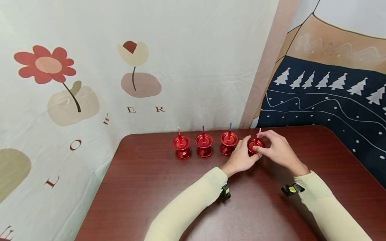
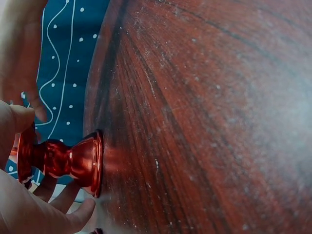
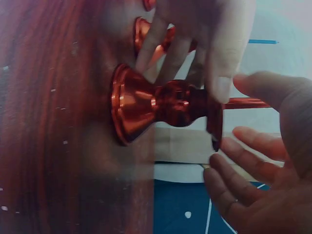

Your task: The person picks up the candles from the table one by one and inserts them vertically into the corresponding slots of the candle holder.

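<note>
My left hand (image 1: 241,157) grips the rightmost red metal candle holder (image 2: 87,158). Its thumb lies at the upper dish, and its fingers pass behind the stem. A thin pink candle (image 1: 259,133) stands in that holder. On the other side, my right hand (image 1: 278,149) reaches around the candle and dish with thumb and fingers apart. In the right wrist view, the right fingertips (image 3: 217,161) are right at the dish rim, and the candle stem (image 3: 243,103) runs between thumb and fingers. The holder's flared base (image 3: 127,105) faces down at the table.
Left of the hands stand three similar holders in a row, with a pink candle (image 1: 179,131), a purple candle (image 1: 203,129) and a blue candle (image 1: 230,126). They sit near the back edge of the brown table (image 1: 144,187). A printed curtain (image 1: 196,67) hangs behind.
</note>
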`<state>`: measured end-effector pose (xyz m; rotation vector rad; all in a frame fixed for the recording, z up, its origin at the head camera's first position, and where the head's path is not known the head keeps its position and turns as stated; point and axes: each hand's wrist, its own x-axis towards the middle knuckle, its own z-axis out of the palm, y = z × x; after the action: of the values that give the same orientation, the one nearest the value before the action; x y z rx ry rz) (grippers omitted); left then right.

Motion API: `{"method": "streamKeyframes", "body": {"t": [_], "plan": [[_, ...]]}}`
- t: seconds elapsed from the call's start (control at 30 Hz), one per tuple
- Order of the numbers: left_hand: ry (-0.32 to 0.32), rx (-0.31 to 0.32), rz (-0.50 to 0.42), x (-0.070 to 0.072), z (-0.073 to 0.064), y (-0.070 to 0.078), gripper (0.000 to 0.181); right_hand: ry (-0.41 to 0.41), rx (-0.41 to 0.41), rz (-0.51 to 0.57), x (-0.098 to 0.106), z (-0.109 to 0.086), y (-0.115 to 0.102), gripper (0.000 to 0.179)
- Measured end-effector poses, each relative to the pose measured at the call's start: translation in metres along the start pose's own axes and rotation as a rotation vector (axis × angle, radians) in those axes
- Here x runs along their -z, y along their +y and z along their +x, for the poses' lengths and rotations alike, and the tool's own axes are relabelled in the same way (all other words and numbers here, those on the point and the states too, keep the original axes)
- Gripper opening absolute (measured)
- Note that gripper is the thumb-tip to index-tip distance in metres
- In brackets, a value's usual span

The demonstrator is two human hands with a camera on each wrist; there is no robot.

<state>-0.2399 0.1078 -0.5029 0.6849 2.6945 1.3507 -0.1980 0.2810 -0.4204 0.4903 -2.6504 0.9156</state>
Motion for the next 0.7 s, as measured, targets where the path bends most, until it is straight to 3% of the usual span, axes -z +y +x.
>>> {"method": "streamKeyframes", "body": {"t": [0.17,0.47,0.7], "plan": [[0.006,-0.028,0.014,-0.004,0.0,-0.008,0.088,-0.1,-0.04,-0.012,-0.005,-0.002,0.002,0.062],[-0.042,-0.007,0.006,0.008,-0.007,0.001,0.094,-0.111,-0.039,-0.005,-0.008,0.001,0.004,0.066],[-0.011,-0.035,0.002,-0.005,0.002,-0.019,0.103,-0.121,-0.039,-0.016,-0.008,0.006,0.005,0.067]]}}
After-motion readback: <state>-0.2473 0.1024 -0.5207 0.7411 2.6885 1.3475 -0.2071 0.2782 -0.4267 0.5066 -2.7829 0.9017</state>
